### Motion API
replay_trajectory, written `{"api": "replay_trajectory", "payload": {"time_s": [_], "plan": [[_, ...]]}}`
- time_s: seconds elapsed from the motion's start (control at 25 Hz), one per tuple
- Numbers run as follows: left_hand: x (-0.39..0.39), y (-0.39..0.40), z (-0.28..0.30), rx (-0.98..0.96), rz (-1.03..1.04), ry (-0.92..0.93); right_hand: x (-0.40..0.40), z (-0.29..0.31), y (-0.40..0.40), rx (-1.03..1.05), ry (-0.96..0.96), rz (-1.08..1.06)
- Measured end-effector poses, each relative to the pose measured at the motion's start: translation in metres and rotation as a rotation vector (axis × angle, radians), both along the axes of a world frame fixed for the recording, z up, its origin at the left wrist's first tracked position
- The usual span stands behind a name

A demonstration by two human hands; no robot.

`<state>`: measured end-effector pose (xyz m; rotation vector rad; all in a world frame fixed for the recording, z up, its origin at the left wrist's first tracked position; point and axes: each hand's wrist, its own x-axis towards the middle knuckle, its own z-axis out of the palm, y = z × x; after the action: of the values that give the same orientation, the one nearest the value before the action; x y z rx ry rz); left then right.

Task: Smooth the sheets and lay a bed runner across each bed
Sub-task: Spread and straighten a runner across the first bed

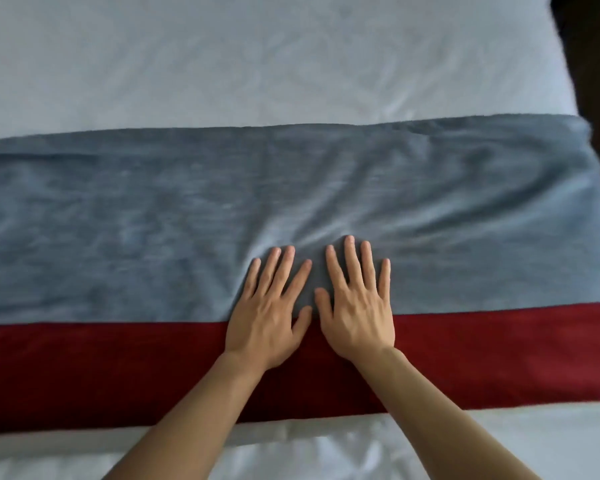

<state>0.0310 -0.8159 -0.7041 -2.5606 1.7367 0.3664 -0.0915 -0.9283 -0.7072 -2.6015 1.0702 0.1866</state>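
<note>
Head view looks straight down on a bed covered by a white, lightly creased cotton sheet [257,64], which fills the far part of the scene and shows again as a strip at the near edge. Across the bed, from the left edge to the right edge, lies a long two-tone fabric bed runner [118,220]: its far, wider band is soft grey-blue, and its near, narrower band is deep red. On the left the grey-blue cloth lies fairly flat with faint ripples. Toward the middle, shallow folds fan out from the hands toward the far right. The left hand [271,313] rests palm down on the runner, straddling the seam between the red and grey-blue bands, its fingers [281,268] spread wide and flat, gripping nothing. Just beside it, thumbs nearly touching, the right hand [357,310] lies the same way, fingers splayed and pressed on the grey-blue cloth, holding nothing. Both bare forearms reach in from the near edge. At the far right, a dark strip [596,64] borders the bed.
</note>
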Motion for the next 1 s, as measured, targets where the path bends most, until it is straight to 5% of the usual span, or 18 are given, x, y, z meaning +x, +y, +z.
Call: {"api": "replay_trajectory", "payload": {"time_s": [0.28, 0.4, 0.56, 0.64, 0.72, 0.84, 1.0], "plan": [[0.160, 0.227, 0.023, -0.019, 0.230, -0.068, 0.170, 0.050, 0.212, 0.176, -0.328, 0.313], [0.204, 0.321, 0.024, 0.036, 0.302, -0.080, 0.194, 0.039, 0.260, 0.123, -0.209, 0.441], [0.268, 0.400, 0.033, 0.068, 0.682, -0.087, 0.156, 0.015, 0.195, -0.047, 0.014, 0.153], [0.285, 0.397, 0.043, -0.004, 0.873, -0.090, 0.141, 0.023, 0.163, -0.065, 0.039, 0.003], [0.303, 0.365, 0.052, -0.115, 0.851, -0.076, 0.154, 0.026, 0.157, -0.047, 0.032, -0.017], [0.355, 0.298, 0.059, -0.294, 0.709, -0.030, 0.199, 0.034, 0.164, -0.020, -0.065, 0.053], [0.458, 0.250, 0.056, -0.328, 0.924, 0.054, 0.273, 0.045, 0.166, -0.031, -0.145, 0.196]]}}
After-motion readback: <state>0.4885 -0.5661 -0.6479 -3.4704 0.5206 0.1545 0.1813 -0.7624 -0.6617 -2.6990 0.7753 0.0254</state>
